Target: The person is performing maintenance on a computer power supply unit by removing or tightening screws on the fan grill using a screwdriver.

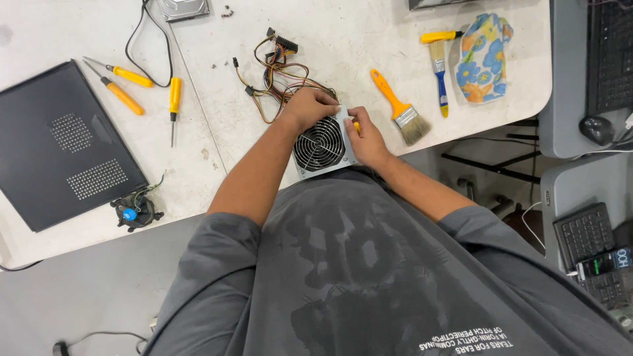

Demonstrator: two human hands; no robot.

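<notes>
Power supply unit [321, 144] with round fan grille at desk's [59, 26] near edge, wire bundle [280, 69] trailing away; left hand [308, 107] grips far corner, right hand [366, 140] closed on yellow-handled tool at right side; likely unscrewing casing, next needs steady bit seating; three yellow screwdrivers [132, 76] far-left, two brushes [401, 109] right

The right hand [366, 140] covers all but a yellow sliver of its tool [356, 125]. The power supply's [321, 146] top edge hides under the left hand [308, 107]. The hard drive [184, 8] runs off the top edge.
</notes>
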